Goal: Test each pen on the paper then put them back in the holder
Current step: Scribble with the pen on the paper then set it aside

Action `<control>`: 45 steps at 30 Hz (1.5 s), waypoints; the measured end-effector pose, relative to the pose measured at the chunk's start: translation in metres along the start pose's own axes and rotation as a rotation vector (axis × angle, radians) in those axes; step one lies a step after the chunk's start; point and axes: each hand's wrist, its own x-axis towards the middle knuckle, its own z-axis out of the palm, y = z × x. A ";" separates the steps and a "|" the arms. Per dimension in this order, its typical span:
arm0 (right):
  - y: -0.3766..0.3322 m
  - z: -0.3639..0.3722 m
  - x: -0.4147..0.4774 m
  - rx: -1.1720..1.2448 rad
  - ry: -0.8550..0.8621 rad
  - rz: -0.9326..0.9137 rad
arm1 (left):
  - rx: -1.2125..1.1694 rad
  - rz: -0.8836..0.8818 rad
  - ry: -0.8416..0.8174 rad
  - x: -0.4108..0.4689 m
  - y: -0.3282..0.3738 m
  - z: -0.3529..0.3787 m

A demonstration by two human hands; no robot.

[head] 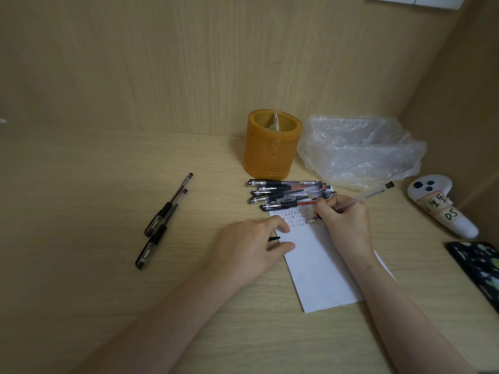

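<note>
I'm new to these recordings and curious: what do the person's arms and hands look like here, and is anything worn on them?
Both arms are bare from the bottom edge of the picture up to the fingers: no sleeves, gloves, watch, bracelets or rings show. The left hand and right hand have short, plain nails with no visible polish. No markings, straps or cables are on either forearm.

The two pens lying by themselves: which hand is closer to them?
Left. The left hand rests on the paper's edge, nearer the two pens; the right hand writes farther right.
</note>
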 end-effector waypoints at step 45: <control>0.003 -0.001 0.000 0.019 -0.003 0.010 | 0.012 0.003 0.010 0.000 0.000 0.001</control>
